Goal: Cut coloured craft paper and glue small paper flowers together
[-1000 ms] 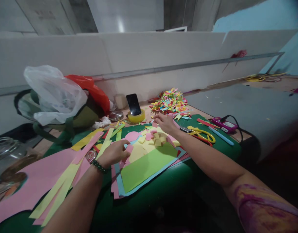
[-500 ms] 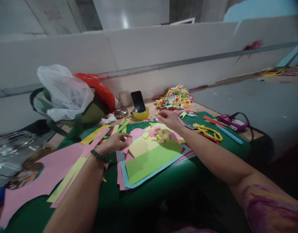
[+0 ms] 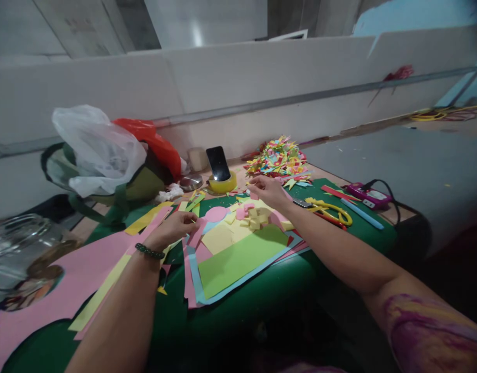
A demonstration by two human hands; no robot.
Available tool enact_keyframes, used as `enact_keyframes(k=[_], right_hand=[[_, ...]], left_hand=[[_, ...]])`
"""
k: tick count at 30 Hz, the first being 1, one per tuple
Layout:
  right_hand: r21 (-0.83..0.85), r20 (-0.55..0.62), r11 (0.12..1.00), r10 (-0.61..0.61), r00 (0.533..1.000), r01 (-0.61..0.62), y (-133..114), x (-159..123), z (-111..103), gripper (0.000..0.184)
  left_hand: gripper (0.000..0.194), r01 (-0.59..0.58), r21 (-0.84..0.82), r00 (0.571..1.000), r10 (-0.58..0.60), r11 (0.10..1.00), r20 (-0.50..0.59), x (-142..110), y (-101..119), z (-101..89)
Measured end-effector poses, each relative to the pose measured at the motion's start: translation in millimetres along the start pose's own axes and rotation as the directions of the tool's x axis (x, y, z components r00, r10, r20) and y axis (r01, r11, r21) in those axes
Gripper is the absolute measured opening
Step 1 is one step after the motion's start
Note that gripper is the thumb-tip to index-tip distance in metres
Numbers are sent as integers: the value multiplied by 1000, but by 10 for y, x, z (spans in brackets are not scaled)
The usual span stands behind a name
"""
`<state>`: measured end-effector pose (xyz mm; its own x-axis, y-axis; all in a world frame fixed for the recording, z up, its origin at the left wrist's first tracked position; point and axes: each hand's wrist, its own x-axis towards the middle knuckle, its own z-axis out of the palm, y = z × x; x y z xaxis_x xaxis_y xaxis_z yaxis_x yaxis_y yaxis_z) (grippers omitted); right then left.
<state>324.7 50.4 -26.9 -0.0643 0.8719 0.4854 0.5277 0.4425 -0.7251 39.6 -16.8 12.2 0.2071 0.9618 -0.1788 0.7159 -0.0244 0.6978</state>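
Observation:
My left hand [image 3: 177,228], a dark beaded bracelet at its wrist, has its fingers curled together beside a pink paper strip [image 3: 196,233]; I cannot make out what they hold, if anything. Over the back of the paper stack, the fingers of my right hand [image 3: 267,189] are bent into a pinch. Something small may be at their tips, too small to name. Between the hands lie a pink paper circle [image 3: 215,214] and a cluster of folded yellow paper pieces [image 3: 256,219]. In front of them is a green sheet [image 3: 242,259], on top of blue and pink sheets.
Yellow-handled scissors [image 3: 334,212] and a light-blue stick [image 3: 362,213] lie to the right, near a purple device [image 3: 368,197] with a cable. At the back are a phone [image 3: 218,163], a tape roll [image 3: 225,182] and a colourful scrap heap [image 3: 279,158]. Bags [image 3: 102,150] stand left.
My left hand has drawn slightly left, away from the pink strip beside it. The right hand stays in its pinch at nearly the same place. The whole view has shifted a little.

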Motion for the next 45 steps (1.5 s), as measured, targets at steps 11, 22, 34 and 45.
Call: enact_keyframes(k=[11,22,34,45], right_hand=[[94,46,995,-27,999,22,29,9,56,39],[321,-133,938,-90,987,128,-38,-11,57,27],[620,406,760,-98,909,-195,-478,-397,301,38],[630,374,709,79,924,-316,-416,-287,153,33]], left_hand=[[27,25,33,999,-23,999,-44,-75,171,35],[38,-47,-66,989,37,997,-140,-33,111,67],[67,-259,-368,966,240,893,-99,-131,359,455],[64,-101,2,993,101,995,-60,-113,176,133]])
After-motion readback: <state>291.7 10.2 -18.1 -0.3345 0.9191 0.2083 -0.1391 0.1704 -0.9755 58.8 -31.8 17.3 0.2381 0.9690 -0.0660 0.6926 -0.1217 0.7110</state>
